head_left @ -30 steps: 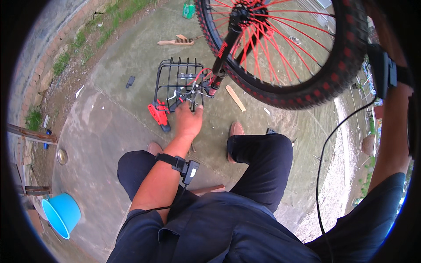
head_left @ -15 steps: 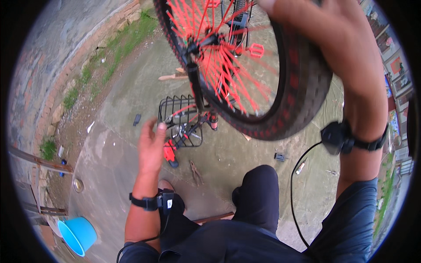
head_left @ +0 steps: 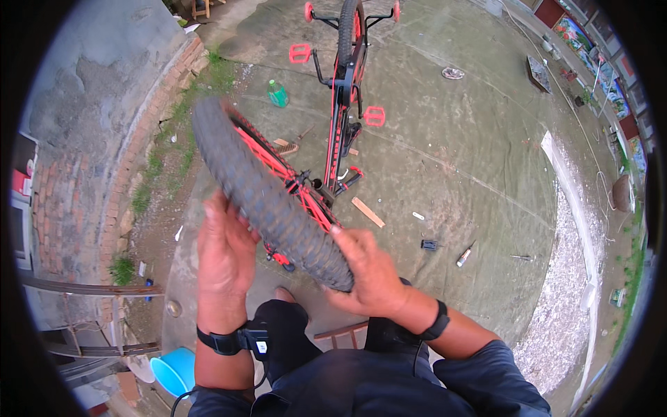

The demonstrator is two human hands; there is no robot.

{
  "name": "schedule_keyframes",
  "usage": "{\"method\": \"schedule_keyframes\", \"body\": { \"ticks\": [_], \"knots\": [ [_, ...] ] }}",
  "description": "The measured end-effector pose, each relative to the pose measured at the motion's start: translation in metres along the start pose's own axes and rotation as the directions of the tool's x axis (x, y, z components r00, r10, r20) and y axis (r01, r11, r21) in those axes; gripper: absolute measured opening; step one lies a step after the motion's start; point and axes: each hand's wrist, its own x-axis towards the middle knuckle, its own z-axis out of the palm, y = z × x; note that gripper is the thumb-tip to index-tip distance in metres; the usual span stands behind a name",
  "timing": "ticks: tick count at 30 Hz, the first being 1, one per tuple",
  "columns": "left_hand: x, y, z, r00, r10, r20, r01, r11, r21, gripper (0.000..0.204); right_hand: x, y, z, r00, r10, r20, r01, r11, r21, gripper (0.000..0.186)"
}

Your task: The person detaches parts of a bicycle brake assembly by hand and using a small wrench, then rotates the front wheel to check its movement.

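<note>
A bicycle wheel (head_left: 267, 187) with a knobby black tyre and red spokes stands tilted in front of me. My left hand (head_left: 226, 254) is at the tyre's near left side, its fingers partly hidden behind the rubber. Around the tyre's near right end, my right hand (head_left: 368, 271) is closed, thumb toward the spokes. Beyond the wheel, a black and red bicycle frame (head_left: 338, 132) lies upside down with its rear wheel (head_left: 345, 31) up. Whether the held wheel is joined to the frame, I cannot tell.
On the concrete lie a wooden-handled brush (head_left: 286, 148), a wooden strip (head_left: 367, 212), a small black block (head_left: 429, 244) and a tube (head_left: 465, 254). A green bottle (head_left: 277, 94) stands farther off. At lower left is a blue bucket (head_left: 175, 372).
My right hand has come down from the wheel's far upper side to its near right end. My left hand, apart from the wheel before, is now at the tyre. The wheel has turned and shifted left.
</note>
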Motion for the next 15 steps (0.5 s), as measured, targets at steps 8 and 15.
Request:
{"method": "schedule_keyframes", "body": {
  "ticks": [8, 15],
  "knots": [
    [0.0, 0.009, 0.09, 0.883, -0.011, -0.469, 0.085, 0.987, 0.138, 0.028, -0.013, 0.001, -0.028, 0.969, 0.065, 0.237, -0.079, 0.996, 0.05, 0.084],
    [0.005, 0.004, 0.091, 0.866, 0.007, -0.5, 0.097, 0.978, 0.183, 0.024, -0.022, 0.046, -0.095, 0.928, 0.16, 0.338, -0.173, 0.985, 0.011, 0.087]
  ]
}}
